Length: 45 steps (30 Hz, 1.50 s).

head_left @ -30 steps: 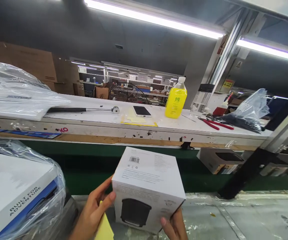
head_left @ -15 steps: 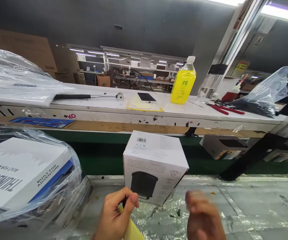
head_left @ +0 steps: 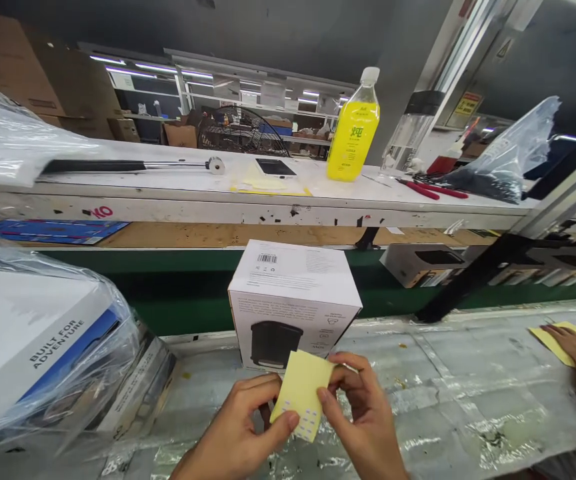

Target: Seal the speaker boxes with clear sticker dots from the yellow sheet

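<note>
Yellow sheet (head_left: 305, 383) with small bluish marks (head_left: 309, 421), near centre, just nearer than a white box (head_left: 295, 300). Pinched at left edge by thumb and curled fingers of left hand (head_left: 245, 427), at right edge likewise by right hand (head_left: 363, 417). Best held lightly, flat, with thumbs off the marks.

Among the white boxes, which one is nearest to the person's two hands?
The box with the barcode on top, just beyond the left hand and right hand. The other box, marked BUILT FOR ADVENTURE, sits farther left inside clear plastic.
</note>
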{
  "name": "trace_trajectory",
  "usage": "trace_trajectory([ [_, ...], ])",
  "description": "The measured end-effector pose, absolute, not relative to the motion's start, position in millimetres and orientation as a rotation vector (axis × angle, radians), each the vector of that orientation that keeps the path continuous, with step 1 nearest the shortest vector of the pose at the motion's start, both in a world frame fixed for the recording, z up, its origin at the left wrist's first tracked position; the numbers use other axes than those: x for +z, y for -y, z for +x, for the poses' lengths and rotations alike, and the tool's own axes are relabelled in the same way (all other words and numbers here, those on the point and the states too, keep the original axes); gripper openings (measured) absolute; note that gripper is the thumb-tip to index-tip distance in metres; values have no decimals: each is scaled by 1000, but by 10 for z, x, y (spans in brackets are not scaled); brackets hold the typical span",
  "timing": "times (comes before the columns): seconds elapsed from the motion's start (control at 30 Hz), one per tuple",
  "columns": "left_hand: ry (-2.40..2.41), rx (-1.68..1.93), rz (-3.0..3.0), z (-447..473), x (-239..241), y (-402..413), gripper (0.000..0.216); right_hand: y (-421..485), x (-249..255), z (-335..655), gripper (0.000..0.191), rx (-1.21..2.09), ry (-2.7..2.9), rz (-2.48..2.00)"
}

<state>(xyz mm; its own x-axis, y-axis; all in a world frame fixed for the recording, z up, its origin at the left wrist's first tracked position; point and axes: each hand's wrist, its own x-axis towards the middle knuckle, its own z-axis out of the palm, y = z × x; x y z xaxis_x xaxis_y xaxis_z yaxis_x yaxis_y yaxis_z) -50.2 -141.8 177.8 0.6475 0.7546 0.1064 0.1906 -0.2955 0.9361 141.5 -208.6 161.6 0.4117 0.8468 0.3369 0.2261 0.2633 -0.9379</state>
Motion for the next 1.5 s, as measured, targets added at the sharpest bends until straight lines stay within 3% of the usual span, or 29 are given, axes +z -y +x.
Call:
trace_trajectory([
  [0.13,-794,731,1921,-492,1676,1417,31,2082,1616,1305,21,-73,1378,-1315],
  [0.2,-782,735,2008,-501,1626,1418,30,2068,1621,1275,20,-175,1572,-1289],
  [0.4,-814,482,2064,-567,1756,1453,13,1994,1659,1328,17,-79,1824,-1214],
  [0.93,-934,496,1952,-578,1794,1460,34,1937,1643,1333,19,-92,1996,-1187],
  [1.5,-992,575,1877,-599,1706,1466,35,1852,1831,1360,18,-114,2176,-1144],
])
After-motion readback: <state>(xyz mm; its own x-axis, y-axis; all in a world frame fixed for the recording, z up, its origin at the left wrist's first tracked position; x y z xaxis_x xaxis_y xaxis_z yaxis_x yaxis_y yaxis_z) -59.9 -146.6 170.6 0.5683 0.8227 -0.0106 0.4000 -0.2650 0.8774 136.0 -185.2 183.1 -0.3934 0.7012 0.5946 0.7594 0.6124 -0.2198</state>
